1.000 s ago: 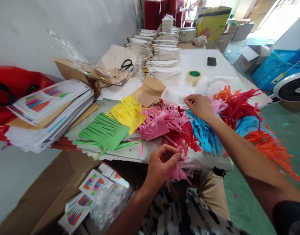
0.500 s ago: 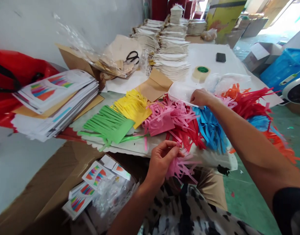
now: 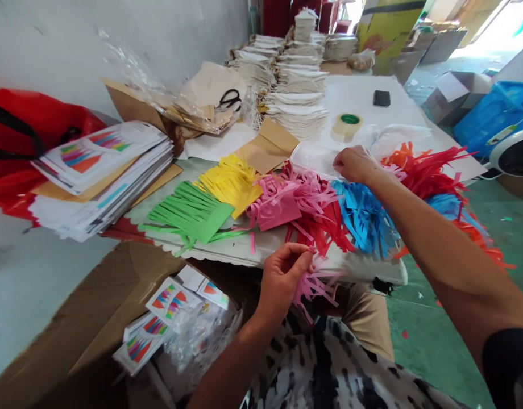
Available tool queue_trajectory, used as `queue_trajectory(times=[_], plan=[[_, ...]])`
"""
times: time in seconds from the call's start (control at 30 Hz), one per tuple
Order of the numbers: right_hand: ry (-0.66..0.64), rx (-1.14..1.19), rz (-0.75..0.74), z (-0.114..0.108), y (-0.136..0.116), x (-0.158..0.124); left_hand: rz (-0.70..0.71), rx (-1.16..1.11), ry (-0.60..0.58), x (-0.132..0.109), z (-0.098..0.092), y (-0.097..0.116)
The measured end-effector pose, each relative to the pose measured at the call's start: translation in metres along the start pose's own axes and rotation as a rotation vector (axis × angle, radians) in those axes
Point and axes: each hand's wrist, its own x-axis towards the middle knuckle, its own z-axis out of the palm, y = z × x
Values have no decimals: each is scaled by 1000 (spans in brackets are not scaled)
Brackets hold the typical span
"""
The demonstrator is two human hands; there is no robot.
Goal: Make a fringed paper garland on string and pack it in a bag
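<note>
My left hand (image 3: 282, 278) is closed on a bundle of pink paper fringe (image 3: 315, 284) held just below the table's near edge, over my lap. My right hand (image 3: 354, 163) reaches across the table, fingers curled onto a clear plastic bag (image 3: 312, 162) behind the piles. Between the hands lie fringed paper piles: green (image 3: 189, 215), yellow (image 3: 230, 183), pink (image 3: 287, 201), red (image 3: 325, 227) and blue (image 3: 364, 213). More red and orange fringe (image 3: 427, 167) spreads to the right of my forearm.
A stack of printed cards (image 3: 99, 170) sits at the left, by a red bag (image 3: 23, 125). Scissors (image 3: 231, 98), a tape roll (image 3: 347, 125), a black phone (image 3: 381, 97) and stacks of white paper (image 3: 295, 96) lie farther back. A box with packets (image 3: 167, 318) stands below left.
The view shifted slightly. My right hand drew a little farther onto the clear bag; my left hand kept its hold on the pink fringe and moved slightly nearer my lap.
</note>
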Motion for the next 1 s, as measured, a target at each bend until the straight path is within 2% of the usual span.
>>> queue_trajectory(times=[0.07,0.13,0.17,0.23,0.27,0.33,0.4,0.53,0.7,1.0], plan=[[127,121,20,-7,-6,-27,20,35,4,-3,2,1],[275,506,1,-12,-17,-67,54,87,21,-6,3,2],[281,745,-43,-12,-25,-90,76,117,30,-7,4,2],[216,1104,-104,-9,-43,-139,122,176,37,-10,6,3],[168,1200,-96,-7,-51,-162,143,205,32,-12,7,4],[58,1337,-75,-1,-65,-200,186,267,10,-15,10,4],[14,1412,-60,5,-73,-224,236,327,-13,-18,14,5],[32,1448,-46,11,-75,-243,315,393,-34,-24,20,3],[117,1385,-59,14,-72,-252,383,453,-50,-29,23,2],[155,1289,-109,17,-70,-264,453,516,-67,-33,25,2]])
